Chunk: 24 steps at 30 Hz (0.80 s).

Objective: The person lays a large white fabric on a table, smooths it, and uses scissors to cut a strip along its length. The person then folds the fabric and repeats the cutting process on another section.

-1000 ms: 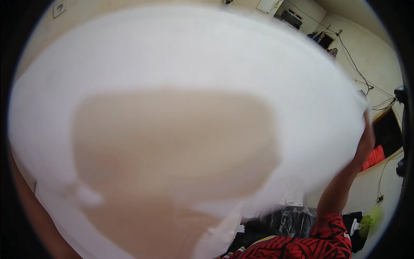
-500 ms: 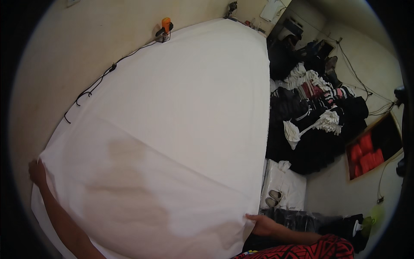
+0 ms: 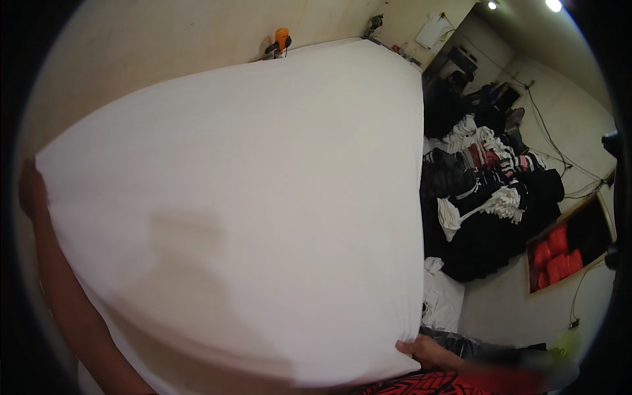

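Observation:
A wide sheet of white fabric [image 3: 283, 197] spreads away from me over a long table, its near part raised off the surface between my hands. At the far left, my left hand [image 3: 31, 191] grips one corner of it, close to the wall. My right hand [image 3: 421, 350] pinches the near right corner between thumb and fingers. The near edge sags between the two hands, and a shadow falls across the cloth. The table top beneath is hidden.
An orange-and-black power tool [image 3: 282, 41] stands at the far left edge by the wall. Piled dark and white garments [image 3: 487, 171] lie along the right. Red bundles [image 3: 558, 257] show in a framed opening in the right wall. White wrapped packages [image 3: 442, 299] sit below the garments.
Both hands have lifted the fabric; the left has risen farther up along the wall. The fabric now covers the black cord at the left, its diagonal fold has smoothed out, and the view has shifted.

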Motion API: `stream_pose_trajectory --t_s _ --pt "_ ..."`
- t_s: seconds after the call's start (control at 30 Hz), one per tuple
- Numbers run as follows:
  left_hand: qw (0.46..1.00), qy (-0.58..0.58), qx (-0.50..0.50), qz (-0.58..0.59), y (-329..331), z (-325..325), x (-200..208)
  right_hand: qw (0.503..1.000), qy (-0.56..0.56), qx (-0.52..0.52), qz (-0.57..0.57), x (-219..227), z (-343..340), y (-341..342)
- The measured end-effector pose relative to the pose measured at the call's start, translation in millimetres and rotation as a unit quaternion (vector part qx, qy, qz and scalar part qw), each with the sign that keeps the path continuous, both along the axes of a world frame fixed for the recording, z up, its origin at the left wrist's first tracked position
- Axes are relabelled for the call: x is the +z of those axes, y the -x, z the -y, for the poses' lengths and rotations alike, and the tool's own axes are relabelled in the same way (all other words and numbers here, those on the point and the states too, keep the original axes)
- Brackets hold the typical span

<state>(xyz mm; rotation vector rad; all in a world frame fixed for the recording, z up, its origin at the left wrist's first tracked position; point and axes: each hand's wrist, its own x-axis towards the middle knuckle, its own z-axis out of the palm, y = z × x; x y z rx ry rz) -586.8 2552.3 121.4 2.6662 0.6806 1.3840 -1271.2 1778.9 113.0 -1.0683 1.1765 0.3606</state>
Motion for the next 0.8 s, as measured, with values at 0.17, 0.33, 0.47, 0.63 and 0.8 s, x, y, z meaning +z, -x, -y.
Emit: stream_pose_trajectory --t_s 0.17,0.33,0.47,0.63,0.8 --pt "0.984 -0.052 0.055 -0.162 22.4 -21.0 -134.2 0.996 -0.09 -0.01 -0.022 -75.7 -1.3 5.8" --pt "0.983 -0.108 0.03 -0.142 36.7 16.0 -193.1 0.983 -0.101 0.091 -0.12 -98.1 2.0 4.2" --pt "0.979 -0.093 0.017 -0.18 29.6 35.9 -189.4 0.981 -0.153 0.083 -0.09 -91.6 -1.7 -4.5" --pt "0.982 -0.117 0.061 -0.137 51.0 16.5 -193.0 0.977 -0.192 0.064 -0.067 -92.9 3.6 -19.2" --pt "0.938 -0.196 0.105 -0.265 62.8 32.9 -182.7 0.97 -0.237 0.039 -0.027 -88.5 -0.3 -9.3"
